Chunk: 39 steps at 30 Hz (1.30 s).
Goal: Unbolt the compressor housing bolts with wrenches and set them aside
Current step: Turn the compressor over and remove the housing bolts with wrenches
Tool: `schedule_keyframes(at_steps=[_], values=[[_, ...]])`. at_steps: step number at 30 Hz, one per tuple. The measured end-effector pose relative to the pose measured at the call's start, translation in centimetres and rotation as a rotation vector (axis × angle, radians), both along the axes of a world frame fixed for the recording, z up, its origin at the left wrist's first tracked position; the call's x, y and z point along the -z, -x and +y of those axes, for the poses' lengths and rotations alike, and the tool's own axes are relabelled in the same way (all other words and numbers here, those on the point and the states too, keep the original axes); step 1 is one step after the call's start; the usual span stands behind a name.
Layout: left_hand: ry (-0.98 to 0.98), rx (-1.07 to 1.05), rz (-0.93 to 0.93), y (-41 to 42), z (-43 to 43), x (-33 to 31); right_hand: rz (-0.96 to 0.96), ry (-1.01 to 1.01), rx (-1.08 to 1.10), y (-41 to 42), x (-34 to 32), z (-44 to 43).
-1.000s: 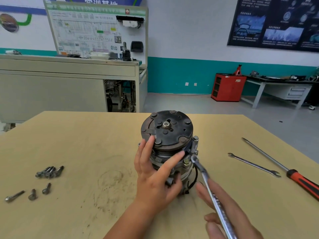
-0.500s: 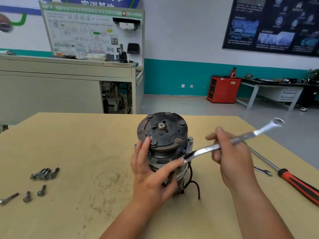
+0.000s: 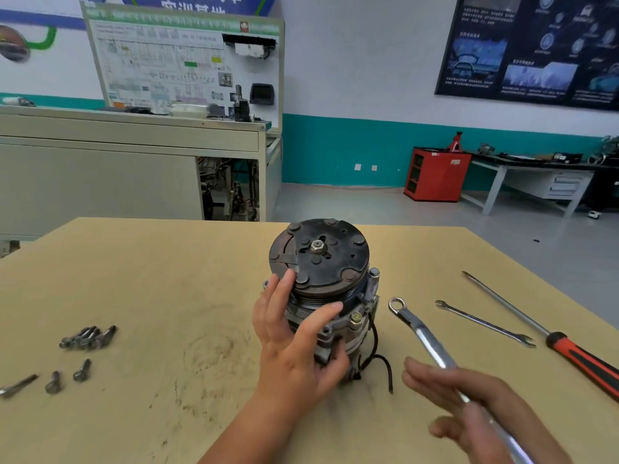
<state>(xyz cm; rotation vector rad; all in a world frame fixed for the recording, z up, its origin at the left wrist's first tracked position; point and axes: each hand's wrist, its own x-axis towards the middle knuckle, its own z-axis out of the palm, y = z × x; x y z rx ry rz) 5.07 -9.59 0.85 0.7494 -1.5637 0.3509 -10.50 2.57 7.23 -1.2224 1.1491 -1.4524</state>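
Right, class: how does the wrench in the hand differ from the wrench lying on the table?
The held wrench is thicker, and the right hand keeps it off the table; the table wrench is slimmer and lies flat, untouched. The held one shows a ring end, the table one open ends. Both are silvery metal.

You see a dark grey-brown compressor (image 3: pixel 321 289) on the tan table (image 3: pixel 160 262), silver wrenches (image 3: pixel 422 333) toward its right edge, a red-and-black screwdriver (image 3: pixel 582 360) handle, and dull grey bolts (image 3: pixel 88 337) near its left edge.
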Motion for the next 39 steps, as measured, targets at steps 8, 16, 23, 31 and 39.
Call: schedule_keyframes(at_steps=[8, 16, 23, 31, 39], values=[[-0.027, -0.042, -0.046, -0.2, 0.2, -0.2, 0.391, 0.242, -0.004, -3.8, 1.5, 1.8], [-0.019, -0.055, -0.073, -0.1, 0.0, 0.2, 0.156, 0.247, 0.019, -0.2, -3.2, -2.1], [0.001, -0.009, -0.052, -0.2, -0.1, 0.2, -0.08, 0.024, -0.214, 2.3, -4.1, -12.0], [-0.027, -0.007, -0.015, -0.1, -0.1, 0.2, -0.097, 0.317, 0.16, 1.1, -0.7, -2.3], [-0.032, -0.031, -0.028, 0.0, 0.0, 0.1, 0.119, 0.343, 0.141, -2.7, 1.9, 0.6]])
